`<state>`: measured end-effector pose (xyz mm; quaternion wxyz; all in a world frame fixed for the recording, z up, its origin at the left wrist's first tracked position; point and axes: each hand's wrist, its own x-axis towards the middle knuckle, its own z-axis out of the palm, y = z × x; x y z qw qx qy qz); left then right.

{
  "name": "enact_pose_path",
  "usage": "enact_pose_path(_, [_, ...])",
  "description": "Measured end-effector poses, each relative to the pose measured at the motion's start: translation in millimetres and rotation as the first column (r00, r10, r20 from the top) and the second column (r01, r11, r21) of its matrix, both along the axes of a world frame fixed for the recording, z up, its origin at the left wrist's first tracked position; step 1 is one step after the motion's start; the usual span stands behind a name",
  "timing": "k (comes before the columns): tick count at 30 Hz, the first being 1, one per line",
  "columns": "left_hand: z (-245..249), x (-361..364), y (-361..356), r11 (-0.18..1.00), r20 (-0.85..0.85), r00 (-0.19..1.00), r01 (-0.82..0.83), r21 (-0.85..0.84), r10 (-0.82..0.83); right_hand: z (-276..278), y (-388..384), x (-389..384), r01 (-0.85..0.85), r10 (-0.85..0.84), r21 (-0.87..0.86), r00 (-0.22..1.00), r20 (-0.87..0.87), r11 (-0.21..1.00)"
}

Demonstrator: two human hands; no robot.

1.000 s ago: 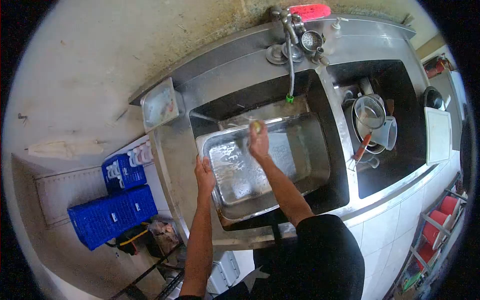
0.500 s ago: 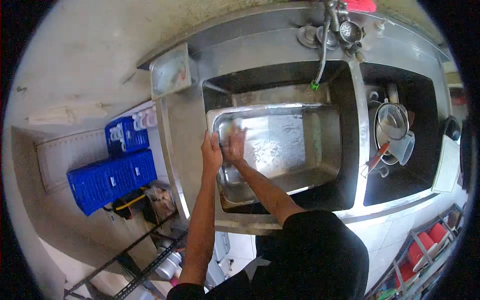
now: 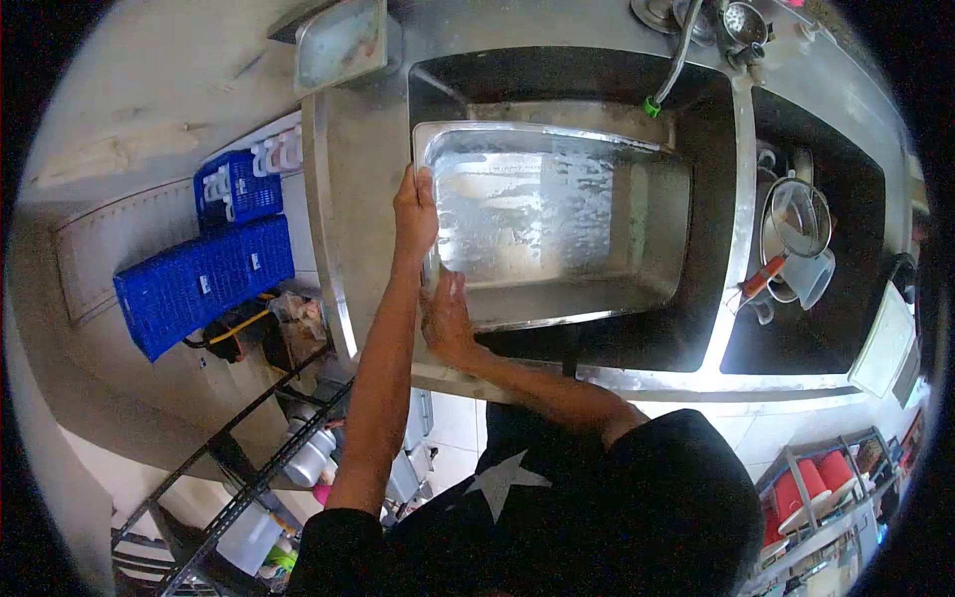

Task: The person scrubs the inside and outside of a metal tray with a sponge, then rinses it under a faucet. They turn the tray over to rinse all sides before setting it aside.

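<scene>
A large rectangular steel pan (image 3: pixel 657 229), wet inside with streaks of water, sits tilted in the left sink basin (image 3: pixel 557 80). Its left rim is gripped by my left hand (image 3: pixel 416 214), thumb on the inner side and fingers around the outside. Lower down, my right hand (image 3: pixel 450 323) is curled at the pan's near left corner, fingers against the rim. Whatever may be inside its closed fingers is hidden.
A hose tap with a green tip (image 3: pixel 652 106) hangs over the basin. The right basin holds a strainer (image 3: pixel 799 217) and a clear jug (image 3: pixel 811 277). A small metal tray (image 3: pixel 341 45) stands at the left corner. Blue crates (image 3: pixel 204 279) lie beyond the counter.
My right hand has moved from inside the pan, where it held a blurred pale object, to the near left corner. My left hand stays on the left rim. The camera view has shifted.
</scene>
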<state>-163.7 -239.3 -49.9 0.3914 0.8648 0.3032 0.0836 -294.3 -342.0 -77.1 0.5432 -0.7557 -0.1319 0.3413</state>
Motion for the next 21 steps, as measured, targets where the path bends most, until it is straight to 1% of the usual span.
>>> enact_pose_path(1, [-1.2,-1.7,1.6,1.000,-0.006,1.000,0.008,-0.009,-0.008,-5.6,-3.4,-2.6,-0.121,0.125,-0.044,0.986,0.108,0.992])
enact_pose_path(2, [-2.9,-1.8,3.3,1.000,-0.008,1.000,0.015,-0.017,-0.016,-9.8,-9.8,-7.3,-0.197,0.212,-0.100,0.963,0.167,0.975])
enact_pose_path(3, [-5.3,-1.3,5.1,1.000,0.021,1.000,0.021,0.012,-0.022,-8.7,-17.0,-8.1,-0.266,0.296,-0.156,0.929,0.223,0.951])
enact_pose_path(5, [-10.9,-3.4,6.0,0.997,0.071,0.997,0.031,0.066,-0.035,19.6,-42.4,-3.0,-0.324,0.388,-0.271,0.894,0.227,0.906])
enact_pose_path(8, [-19.9,-7.3,12.4,0.995,0.086,0.995,0.040,0.091,-0.047,4.0,-52.1,8.7,-0.355,0.407,-0.200,0.831,0.381,0.913])
enact_pose_path(11, [-7.9,-5.4,4.9,0.995,0.025,1.000,0.012,0.102,-0.015,-5.8,-43.2,9.7,-0.332,0.366,-0.154,0.833,0.416,0.931])
enact_pose_path(14, [-12.5,-7.2,8.1,0.996,0.058,0.998,0.028,0.088,-0.033,-6.0,-45.0,0.4,-0.437,0.510,-0.264,0.708,0.488,0.860])
enact_pose_path(17, [-5.4,-7.7,4.8,0.995,0.118,0.992,0.028,0.094,-0.039,-0.1,-52.6,7.2,-0.473,0.536,-0.257,0.697,0.477,0.843])
enact_pose_path(20, [-21.2,-8.6,14.2,0.989,0.099,0.992,0.063,0.130,-0.077,17.1,-37.7,19.0,-0.443,0.530,-0.295,0.753,0.390,0.846])
enact_pose_path(21, [-14.3,-8.4,11.6,0.991,0.094,0.993,0.057,0.120,-0.069,17.6,-31.8,12.9,-0.410,0.502,-0.292,0.739,0.450,0.864])
